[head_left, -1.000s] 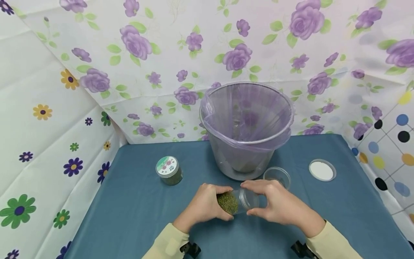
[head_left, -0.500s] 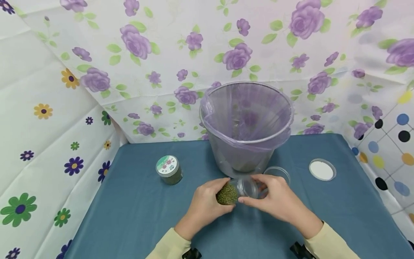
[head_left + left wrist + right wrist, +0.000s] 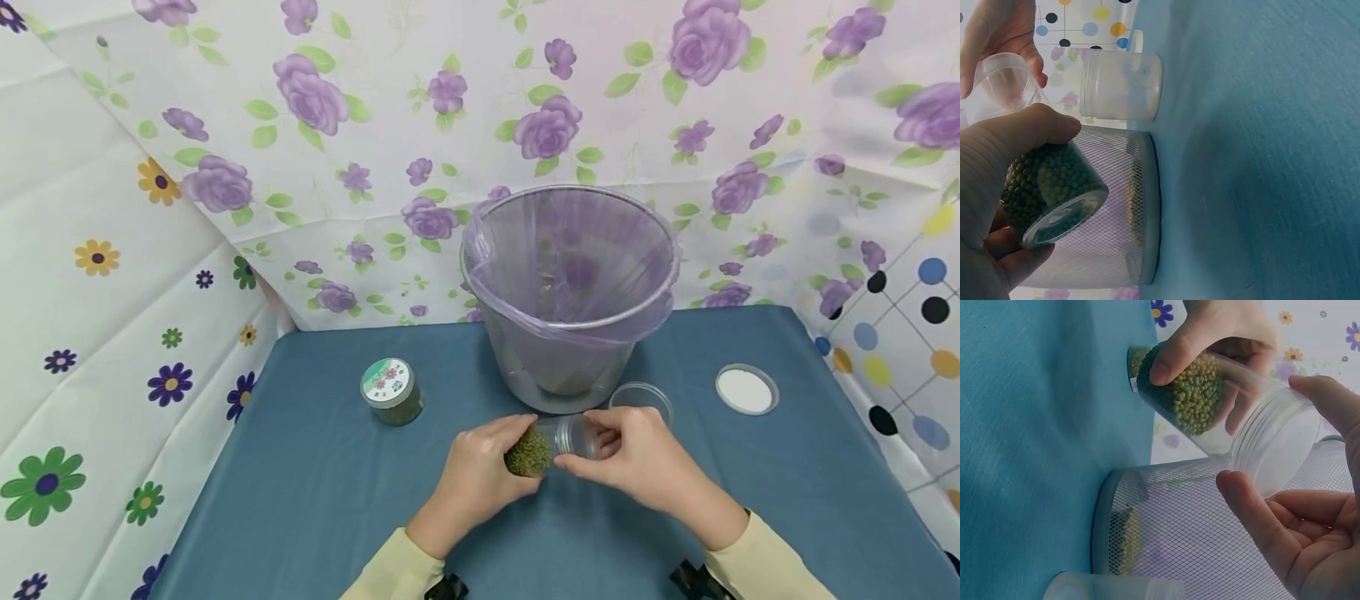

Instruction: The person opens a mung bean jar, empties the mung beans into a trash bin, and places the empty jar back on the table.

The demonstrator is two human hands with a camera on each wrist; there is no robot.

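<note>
My left hand (image 3: 480, 467) grips a clear jar (image 3: 1179, 434) lying sideways above the cloth, its base half filled with small green mung beans (image 3: 1197, 394). The jar's ridged, clear mouth end points right. There my right hand (image 3: 637, 450) pinches it, the thumb on one side and fingers on the other. In the left wrist view, the left thumb lies across the jar's side and the base faces outward. Just behind both hands stands a mesh bin (image 3: 555, 367) with a purple bag over its rim.
At the left stands a labelled, lidded jar (image 3: 392, 392). An uncapped clear jar (image 3: 1122, 84) stands right of the bin, with a white-centred lid (image 3: 746, 390) farther right. Something yellowish-green shows through the bin's lower mesh (image 3: 1127, 540). Blue cloth (image 3: 315, 500) covers the table.
My right hand has shifted its hold, with thumb and fingers now closer on the jar's ridged mouth end. The jar has moved slightly toward the bin. The other containers have stayed put.
</note>
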